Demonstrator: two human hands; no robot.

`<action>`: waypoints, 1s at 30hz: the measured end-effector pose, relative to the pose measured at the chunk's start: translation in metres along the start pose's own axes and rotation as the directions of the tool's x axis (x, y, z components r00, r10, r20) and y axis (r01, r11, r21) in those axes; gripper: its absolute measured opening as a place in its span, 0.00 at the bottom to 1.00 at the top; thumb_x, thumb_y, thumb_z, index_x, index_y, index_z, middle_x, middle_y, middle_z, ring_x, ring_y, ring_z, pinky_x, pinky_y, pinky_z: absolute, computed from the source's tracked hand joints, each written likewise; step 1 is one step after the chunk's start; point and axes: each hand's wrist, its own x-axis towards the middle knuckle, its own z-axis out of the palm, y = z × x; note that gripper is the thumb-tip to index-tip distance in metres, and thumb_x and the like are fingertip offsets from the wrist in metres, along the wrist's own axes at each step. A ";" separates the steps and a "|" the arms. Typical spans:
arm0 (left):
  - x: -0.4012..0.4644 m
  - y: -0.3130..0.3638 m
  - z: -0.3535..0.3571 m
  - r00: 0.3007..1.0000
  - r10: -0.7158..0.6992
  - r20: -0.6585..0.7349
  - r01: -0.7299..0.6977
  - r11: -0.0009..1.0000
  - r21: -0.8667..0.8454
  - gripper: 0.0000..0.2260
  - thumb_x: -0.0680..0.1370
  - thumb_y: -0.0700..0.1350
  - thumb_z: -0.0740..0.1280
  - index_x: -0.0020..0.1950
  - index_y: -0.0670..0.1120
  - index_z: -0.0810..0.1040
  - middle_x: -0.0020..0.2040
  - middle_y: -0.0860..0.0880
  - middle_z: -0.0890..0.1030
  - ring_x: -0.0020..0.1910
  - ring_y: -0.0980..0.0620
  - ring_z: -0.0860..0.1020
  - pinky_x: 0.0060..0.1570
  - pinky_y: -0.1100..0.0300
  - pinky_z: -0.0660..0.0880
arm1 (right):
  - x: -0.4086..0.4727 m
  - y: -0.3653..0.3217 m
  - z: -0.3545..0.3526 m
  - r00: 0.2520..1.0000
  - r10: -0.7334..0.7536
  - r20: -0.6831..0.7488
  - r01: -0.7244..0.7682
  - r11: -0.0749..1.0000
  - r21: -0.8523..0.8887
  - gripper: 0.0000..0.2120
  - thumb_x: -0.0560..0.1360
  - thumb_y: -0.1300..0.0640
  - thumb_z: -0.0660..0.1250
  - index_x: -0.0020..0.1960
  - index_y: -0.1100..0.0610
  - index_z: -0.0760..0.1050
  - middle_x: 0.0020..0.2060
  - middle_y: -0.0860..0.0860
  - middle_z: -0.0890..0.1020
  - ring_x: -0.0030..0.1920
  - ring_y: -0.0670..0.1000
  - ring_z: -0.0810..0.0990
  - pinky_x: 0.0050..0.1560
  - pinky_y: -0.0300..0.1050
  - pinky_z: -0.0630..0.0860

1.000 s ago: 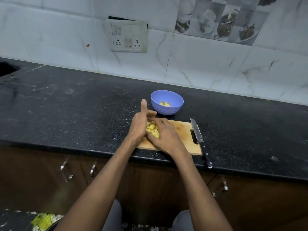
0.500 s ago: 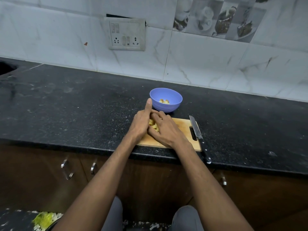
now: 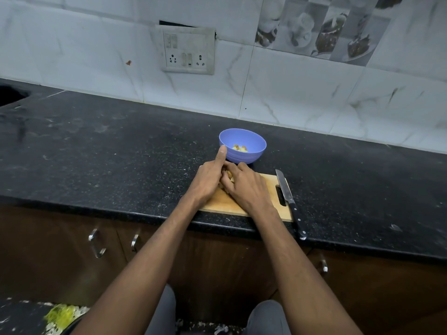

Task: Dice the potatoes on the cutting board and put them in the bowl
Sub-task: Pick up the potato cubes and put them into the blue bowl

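A wooden cutting board [image 3: 225, 201] lies at the counter's front edge. My left hand [image 3: 209, 181] and my right hand [image 3: 246, 187] are cupped together over a small pile of yellow diced potato [image 3: 228, 176] at the board's far side. Only a sliver of the pile shows between the fingers. My left thumb sticks up and overlaps the rim of the blue bowl [image 3: 256, 143]. The bowl stands just behind the board with a few potato pieces [image 3: 240, 148] in it. A black-handled knife [image 3: 289, 201] lies along the board's right edge, untouched.
The black granite counter [image 3: 108, 153] runs left and right, with a tiled wall and a socket panel [image 3: 188, 53] behind. Cabinet doors with metal handles [image 3: 96, 243] sit below. A sink corner [image 3: 12, 94] is at the far left. Yellow-green scraps [image 3: 59, 315] lie at the bottom left.
Both hands have slid the gathered potato pieces away from me across the board toward the bowl and closed tighter, hiding most of the pile. The knife and bowl stayed put.
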 end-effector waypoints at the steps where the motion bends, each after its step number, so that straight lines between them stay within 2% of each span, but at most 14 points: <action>1: -0.001 0.000 0.000 1.000 0.006 -0.001 -0.006 1.000 -0.014 0.39 0.76 0.77 0.46 0.49 0.51 0.87 0.44 0.49 0.87 0.50 0.52 0.84 0.60 0.50 0.76 | 0.001 0.000 0.000 1.000 0.019 -0.013 -0.019 1.000 -0.003 0.18 0.84 0.44 0.57 0.68 0.50 0.76 0.51 0.54 0.80 0.50 0.59 0.82 0.44 0.53 0.74; 3: -0.003 0.002 0.000 1.000 0.010 0.000 -0.010 0.999 -0.037 0.36 0.78 0.75 0.47 0.49 0.55 0.87 0.46 0.52 0.87 0.52 0.55 0.84 0.62 0.52 0.75 | 0.003 0.001 0.001 0.997 0.061 -0.042 -0.059 0.998 0.035 0.17 0.84 0.45 0.57 0.58 0.55 0.78 0.49 0.55 0.81 0.48 0.60 0.81 0.43 0.54 0.74; 5: -0.005 0.003 0.000 1.000 0.002 0.000 -0.002 0.998 -0.059 0.35 0.80 0.73 0.47 0.50 0.53 0.87 0.47 0.53 0.87 0.51 0.56 0.84 0.63 0.52 0.75 | 0.004 0.004 -0.002 0.988 0.137 -0.074 -0.127 0.983 0.132 0.16 0.83 0.46 0.58 0.48 0.57 0.75 0.44 0.55 0.81 0.44 0.60 0.79 0.40 0.54 0.73; 9: -0.004 0.002 -0.001 1.000 -0.017 0.017 0.018 0.997 -0.075 0.38 0.77 0.76 0.47 0.53 0.51 0.87 0.47 0.53 0.88 0.52 0.57 0.84 0.67 0.49 0.74 | 0.007 0.011 -0.006 0.939 0.328 -0.105 -0.264 0.881 0.392 0.18 0.82 0.45 0.60 0.40 0.57 0.72 0.37 0.55 0.80 0.38 0.57 0.77 0.36 0.50 0.70; 12: -0.004 0.001 -0.001 0.999 -0.032 0.018 0.033 0.998 -0.062 0.40 0.76 0.78 0.46 0.54 0.51 0.86 0.47 0.54 0.88 0.54 0.56 0.84 0.68 0.47 0.72 | 0.012 0.011 -0.009 0.899 0.416 -0.136 -0.292 0.801 0.522 0.20 0.82 0.47 0.61 0.34 0.53 0.67 0.29 0.50 0.75 0.33 0.53 0.72 0.33 0.48 0.64; 14: -0.004 0.002 -0.002 0.999 -0.032 0.017 0.033 0.998 -0.061 0.39 0.77 0.76 0.45 0.54 0.51 0.86 0.47 0.54 0.88 0.53 0.56 0.84 0.68 0.47 0.72 | 0.016 0.007 -0.014 0.866 0.484 -0.121 -0.311 0.713 0.629 0.20 0.82 0.48 0.61 0.33 0.52 0.69 0.28 0.47 0.73 0.32 0.50 0.70 0.34 0.48 0.65; 16: -0.005 0.002 -0.001 0.999 -0.025 0.020 0.026 0.998 -0.055 0.39 0.78 0.76 0.44 0.54 0.51 0.86 0.47 0.54 0.88 0.53 0.56 0.84 0.68 0.48 0.72 | 0.021 0.002 -0.019 0.799 0.600 -0.028 -0.358 0.513 0.780 0.18 0.82 0.49 0.62 0.36 0.54 0.76 0.27 0.45 0.74 0.32 0.48 0.71 0.35 0.47 0.67; 18: -0.006 0.002 -0.002 1.000 -0.022 0.022 0.023 0.999 -0.047 0.39 0.78 0.76 0.44 0.54 0.51 0.86 0.47 0.55 0.87 0.54 0.57 0.83 0.67 0.48 0.71 | 0.026 -0.001 -0.022 0.700 0.703 0.129 -0.383 0.217 0.898 0.16 0.80 0.49 0.63 0.37 0.54 0.77 0.28 0.46 0.75 0.32 0.49 0.71 0.35 0.44 0.67; 20: -0.005 0.002 -0.002 1.000 -0.017 0.019 0.018 0.999 -0.041 0.39 0.78 0.75 0.43 0.54 0.51 0.86 0.47 0.55 0.87 0.54 0.57 0.83 0.67 0.49 0.71 | 0.030 -0.002 -0.025 0.621 0.724 0.300 -0.357 -0.080 0.931 0.13 0.80 0.50 0.63 0.41 0.55 0.78 0.30 0.49 0.76 0.30 0.49 0.71 0.29 0.42 0.65; 22: -0.005 0.002 -0.001 1.000 -0.014 0.016 0.015 0.999 -0.040 0.39 0.79 0.74 0.43 0.54 0.51 0.86 0.47 0.55 0.87 0.54 0.57 0.83 0.65 0.52 0.72 | 0.031 0.001 -0.029 0.605 0.687 0.402 -0.278 -0.291 0.915 0.11 0.80 0.52 0.62 0.43 0.56 0.77 0.29 0.49 0.75 0.26 0.47 0.69 0.23 0.38 0.59; 26: -0.004 -0.001 -0.001 1.000 0.004 0.004 -0.004 0.998 -0.061 0.39 0.79 0.74 0.43 0.51 0.51 0.87 0.46 0.54 0.88 0.52 0.58 0.83 0.60 0.55 0.72 | 0.030 0.009 -0.030 0.593 0.644 0.484 -0.153 -0.500 0.853 0.10 0.80 0.54 0.60 0.42 0.54 0.74 0.30 0.48 0.72 0.25 0.46 0.66 0.21 0.37 0.55; 30: -0.003 -0.002 0.000 1.000 -0.006 -0.001 0.006 0.993 -0.117 0.37 0.79 0.73 0.46 0.51 0.50 0.86 0.46 0.53 0.88 0.50 0.58 0.85 0.64 0.51 0.75 | 0.037 0.019 -0.037 0.675 0.525 0.519 -0.050 -0.668 0.742 0.10 0.78 0.56 0.58 0.38 0.53 0.70 0.28 0.47 0.68 0.23 0.45 0.63 0.18 0.37 0.56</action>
